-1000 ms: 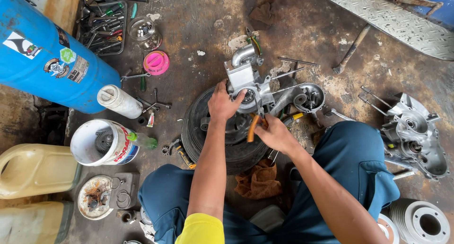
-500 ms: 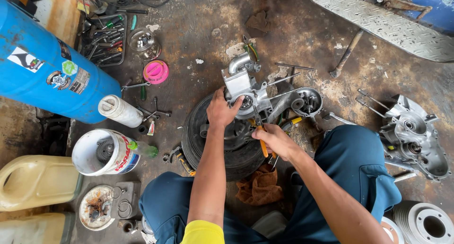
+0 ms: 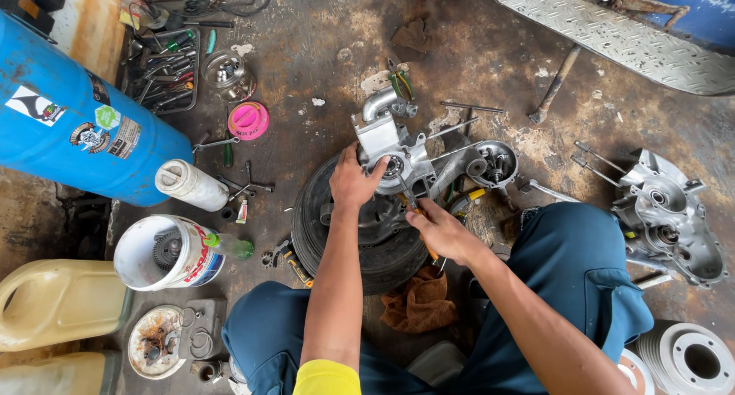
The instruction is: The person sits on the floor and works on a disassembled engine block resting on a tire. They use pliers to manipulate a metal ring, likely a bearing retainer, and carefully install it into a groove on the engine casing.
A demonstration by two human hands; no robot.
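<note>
I am working on a silver engine casing, which is lying on top of a black tyre on the stained concrete floor, between my knees. My left hand is pressing on the casing's near edge, fingers spread apart and gripping nothing. My right hand is closing around an orange-handled tool, its tip reaching toward the casing. A brown rag is lying just beside the tyre. A white bucket and blue cylinder are standing to my left; another casing half is lying well apart on my right.
</note>
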